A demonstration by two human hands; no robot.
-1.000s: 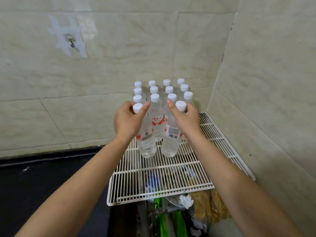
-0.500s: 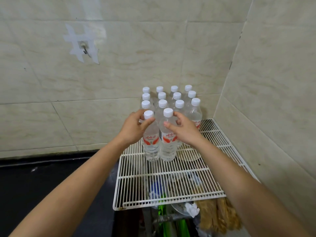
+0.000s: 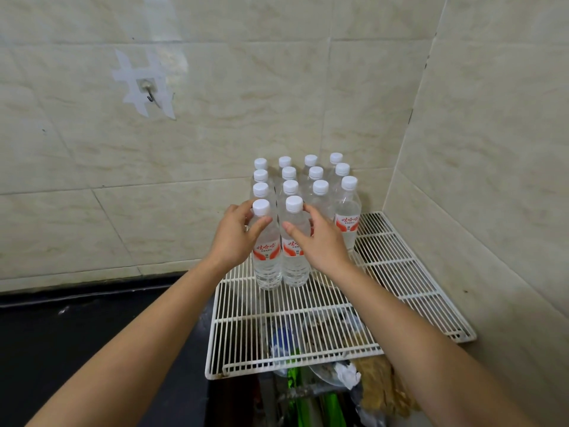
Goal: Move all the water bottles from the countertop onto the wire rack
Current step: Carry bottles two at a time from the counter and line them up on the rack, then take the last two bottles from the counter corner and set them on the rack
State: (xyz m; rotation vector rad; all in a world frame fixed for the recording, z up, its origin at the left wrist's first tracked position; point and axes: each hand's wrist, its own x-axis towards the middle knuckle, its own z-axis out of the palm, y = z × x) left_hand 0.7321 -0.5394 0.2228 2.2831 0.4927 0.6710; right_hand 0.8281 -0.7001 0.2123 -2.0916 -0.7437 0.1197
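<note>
Several clear water bottles with white caps and red labels stand in rows at the back of the white wire rack (image 3: 311, 329), in the wall corner. The two nearest stand upright side by side on the rack. My left hand (image 3: 234, 238) wraps the upper part of the front-left bottle (image 3: 267, 263), thumb across its front. My right hand (image 3: 323, 245) curls around the shoulder of the front-right bottle (image 3: 295, 268), thumb in front and fingers behind. The bottle at the right end of the third row (image 3: 348, 217) stands apart from my hands.
A black countertop (image 3: 77, 334) lies to the left of the rack. Tiled walls close in behind and on the right. A metal hook (image 3: 149, 94) is taped to the back wall. Under the rack sits clutter: green items, crumpled paper and a brownish bundle (image 3: 381, 389).
Both hands carried the two bottles back and down; the bottles now stand upright on the rack against the rows behind. The camera view has shifted slightly.
</note>
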